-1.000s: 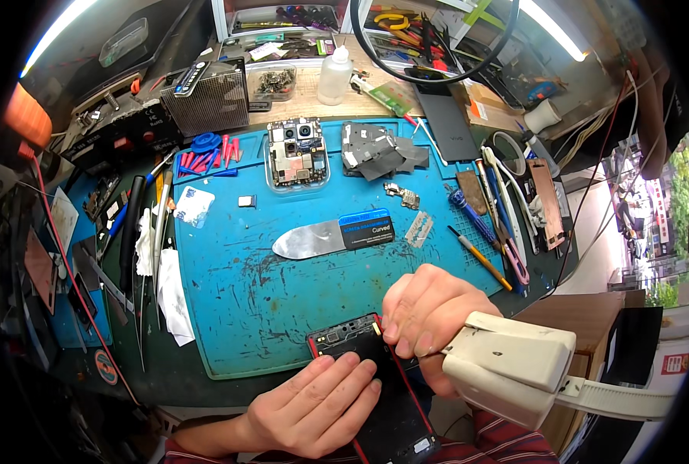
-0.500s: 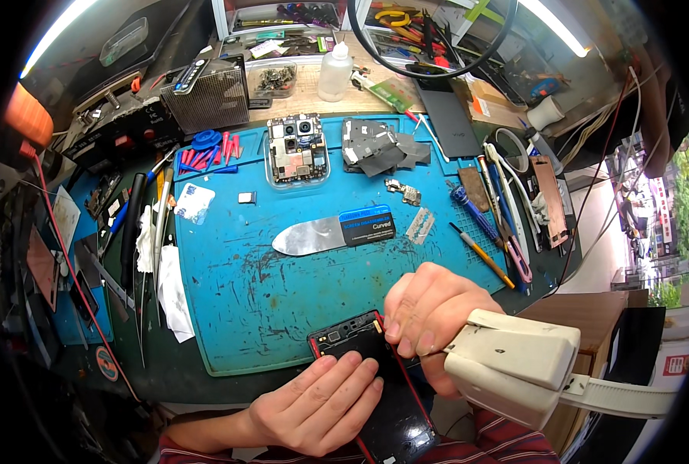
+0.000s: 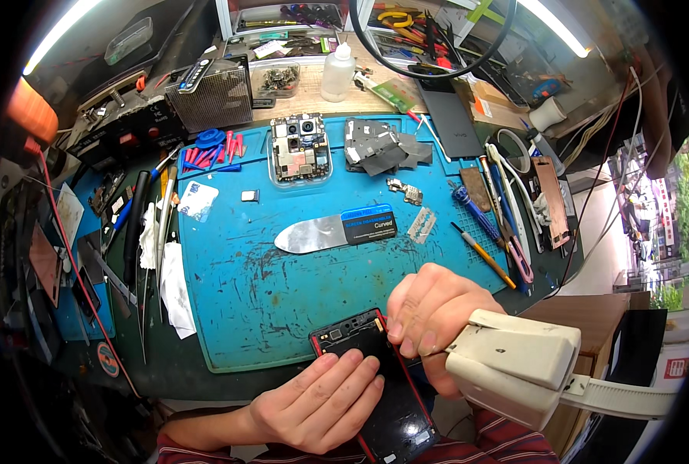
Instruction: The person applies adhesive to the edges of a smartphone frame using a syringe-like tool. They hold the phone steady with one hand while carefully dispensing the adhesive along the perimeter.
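Observation:
A phone (image 3: 394,410) with a black face and thin red edges slants from the near edge of the blue mat over my lap. My left hand (image 3: 321,402) lies across its left side, fingers close together on the face, holding it; the thumb is hidden. At the phone's upper right edge my right hand (image 3: 437,309) is closed, knuckles up. A thin dark bit shows under its fingers, too small to name. Part of that hand and its wrist are covered by a beige plastic housing (image 3: 510,367). Beyond the phone lies a flat metal pry blade (image 3: 309,236) with a black-and-blue handle.
On the blue mat (image 3: 228,309) lie a razor blade (image 3: 421,225), a tray of phone boards (image 3: 298,151), dark sheets (image 3: 375,147) and a small connector part (image 3: 404,191). Tweezers and pens (image 3: 487,259) line the right. A clear bottle (image 3: 336,73) stands behind.
The whole view has shifted very slightly. Both hands keep their places on the phone, with no visible change of hold.

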`<state>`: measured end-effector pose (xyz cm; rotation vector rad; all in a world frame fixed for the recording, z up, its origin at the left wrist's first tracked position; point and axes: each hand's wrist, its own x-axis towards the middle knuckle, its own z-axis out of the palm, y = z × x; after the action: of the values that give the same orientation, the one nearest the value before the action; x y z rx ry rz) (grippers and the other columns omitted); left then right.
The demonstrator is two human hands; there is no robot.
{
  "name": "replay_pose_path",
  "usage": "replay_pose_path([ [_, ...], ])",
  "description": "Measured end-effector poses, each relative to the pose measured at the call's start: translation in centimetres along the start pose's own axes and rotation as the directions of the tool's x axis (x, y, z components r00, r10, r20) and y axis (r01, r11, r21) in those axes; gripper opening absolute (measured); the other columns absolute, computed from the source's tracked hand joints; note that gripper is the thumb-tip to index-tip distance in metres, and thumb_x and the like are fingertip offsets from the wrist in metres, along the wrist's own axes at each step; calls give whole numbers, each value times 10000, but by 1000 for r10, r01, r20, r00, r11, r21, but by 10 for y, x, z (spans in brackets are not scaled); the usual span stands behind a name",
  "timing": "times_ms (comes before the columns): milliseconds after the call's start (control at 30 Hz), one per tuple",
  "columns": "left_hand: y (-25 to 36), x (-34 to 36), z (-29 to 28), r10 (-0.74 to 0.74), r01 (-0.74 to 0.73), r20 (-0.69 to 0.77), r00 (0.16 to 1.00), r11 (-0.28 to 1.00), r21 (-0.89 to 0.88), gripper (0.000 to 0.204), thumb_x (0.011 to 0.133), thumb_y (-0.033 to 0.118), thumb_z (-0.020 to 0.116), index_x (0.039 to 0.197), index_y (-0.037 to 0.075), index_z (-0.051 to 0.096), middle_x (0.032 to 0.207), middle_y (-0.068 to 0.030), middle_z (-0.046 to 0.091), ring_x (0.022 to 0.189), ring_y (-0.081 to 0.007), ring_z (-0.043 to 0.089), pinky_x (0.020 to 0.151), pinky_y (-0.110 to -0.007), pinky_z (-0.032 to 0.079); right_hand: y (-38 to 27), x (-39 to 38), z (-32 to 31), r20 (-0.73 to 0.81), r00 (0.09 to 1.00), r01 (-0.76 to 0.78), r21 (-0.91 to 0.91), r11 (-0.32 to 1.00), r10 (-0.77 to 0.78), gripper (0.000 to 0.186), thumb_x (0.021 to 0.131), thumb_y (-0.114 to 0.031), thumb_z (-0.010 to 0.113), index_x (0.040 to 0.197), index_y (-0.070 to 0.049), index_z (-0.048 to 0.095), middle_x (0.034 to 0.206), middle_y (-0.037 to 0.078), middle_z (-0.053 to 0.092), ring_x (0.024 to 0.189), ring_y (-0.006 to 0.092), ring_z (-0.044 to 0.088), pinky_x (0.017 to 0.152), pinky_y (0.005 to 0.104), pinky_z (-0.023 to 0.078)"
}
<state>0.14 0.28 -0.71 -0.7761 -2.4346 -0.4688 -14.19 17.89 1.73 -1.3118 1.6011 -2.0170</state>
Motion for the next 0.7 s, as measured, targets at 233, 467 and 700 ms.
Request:
replay_pose_path([
  [233, 2, 1, 1, 1, -1, -9, 1000, 1000, 20, 211, 950, 160, 557, 1046, 53, 711, 1111, -115, 731, 1044, -235, 712, 925, -335, 567, -2, -1, 1, -14, 1000, 0, 5, 1000, 0, 142, 888, -15, 682, 951, -106, 592, 887, 32, 612, 837, 189, 576, 711, 331, 508],
  [467, 2, 2, 2, 32, -31, -1, 1000, 998, 53, 229, 956, 155, 534, 1039, 50, 719, 1103, -117, 733, 1039, -237, 713, 916, -333, 569, 0, -2, -2, 3, 1000, 26, 33, 999, -26, 123, 898, -56, 699, 946, -99, 594, 888, 35, 613, 839, 190, 580, 712, 330, 508],
  [700, 2, 4, 3, 61, -61, 5, 998, 996, 61, 246, 956, 151, 524, 1046, 45, 727, 1105, -119, 734, 1035, -237, 715, 916, -331, 567, 0, -4, -1, -10, 999, 34, 40, 999, -34, 122, 896, -51, 700, 938, -98, 596, 885, 38, 615, 835, 191, 585, 707, 329, 506],
])
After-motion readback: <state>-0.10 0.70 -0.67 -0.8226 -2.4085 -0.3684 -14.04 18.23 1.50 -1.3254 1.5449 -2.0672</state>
